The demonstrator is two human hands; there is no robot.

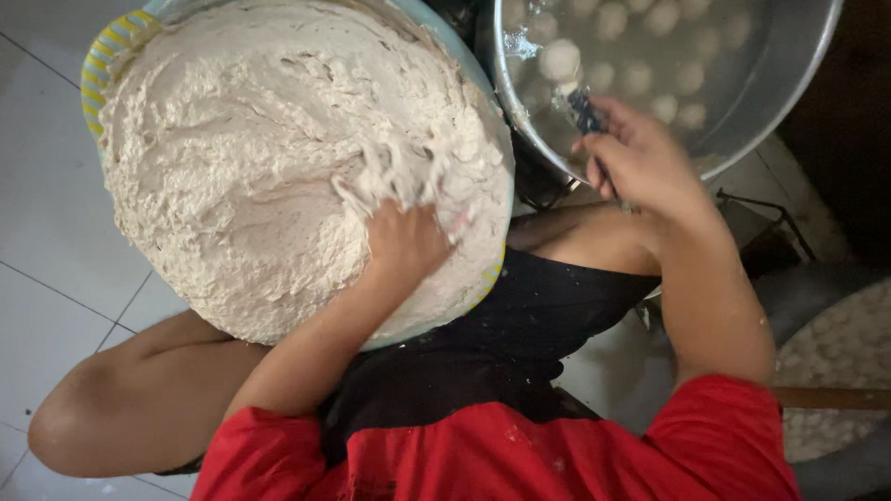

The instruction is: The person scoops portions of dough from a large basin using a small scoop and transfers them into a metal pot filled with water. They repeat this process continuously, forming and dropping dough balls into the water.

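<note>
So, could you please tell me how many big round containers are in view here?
2: a basin heaped with pale dough at upper left, under the left hand; a metal pot of water and balls at upper right.

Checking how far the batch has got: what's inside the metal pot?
The pot holds water with many pale round balls in it. The right hand dips a spoon carrying one ball. The bottom cannot be seen.
</note>
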